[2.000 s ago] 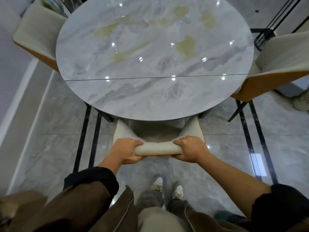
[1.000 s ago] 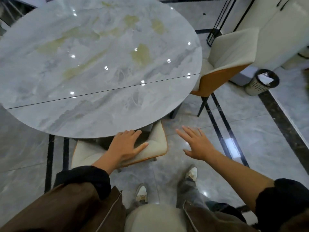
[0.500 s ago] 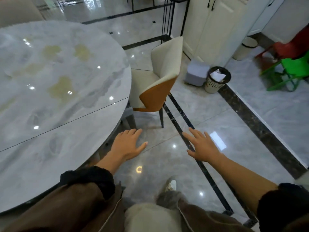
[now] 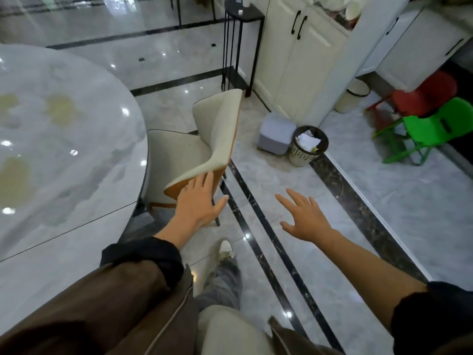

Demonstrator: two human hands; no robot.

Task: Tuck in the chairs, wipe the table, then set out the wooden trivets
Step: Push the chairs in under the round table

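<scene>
Since the previous frame, the left hand (image 4: pixel 198 201) has advanced to the cream chair (image 4: pixel 217 129), fingers straight and spread, overlapping its orange back edge. Firm contact cannot be confirmed. Right hand (image 4: pixel 304 219) hovers open at 3 o'clock of the left, holding nothing. Chair stands at 3 o'clock of the table (image 4: pixel 64 149), seat partly under it.

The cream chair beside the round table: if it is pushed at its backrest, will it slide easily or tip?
The chair probably slides easily, since the floor is glossy tile. A push high on the backrest might tilt it, so pushing lower seems safer. Its curved form looks stiff, not floppy.
</scene>
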